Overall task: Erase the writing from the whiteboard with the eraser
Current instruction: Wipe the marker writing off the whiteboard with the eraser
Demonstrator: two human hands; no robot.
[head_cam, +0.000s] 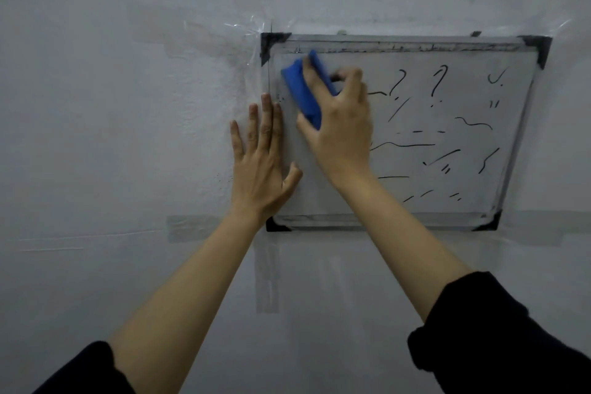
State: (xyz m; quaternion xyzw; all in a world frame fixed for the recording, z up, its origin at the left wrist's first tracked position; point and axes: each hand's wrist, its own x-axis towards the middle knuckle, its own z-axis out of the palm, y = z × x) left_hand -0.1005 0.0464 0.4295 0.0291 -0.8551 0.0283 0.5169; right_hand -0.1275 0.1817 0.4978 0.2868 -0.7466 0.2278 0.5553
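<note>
A small whiteboard (447,125) with a grey frame and black corner caps hangs on the wall. Black marks, question marks and squiggles cover its middle and right side; the left strip looks wiped. My right hand (342,134) grips a blue eraser (303,89) and holds it against the board's upper left area. My left hand (260,163) lies flat with straight fingers across the board's left frame edge and the wall beside it.
The grey-white wall (128,105) surrounds the board. Strips of clear tape (243,32) sit at the board's top left corner, and more tape patches (188,229) lie below and to the sides. Dark sleeves (511,345) cover both forearms low in the view.
</note>
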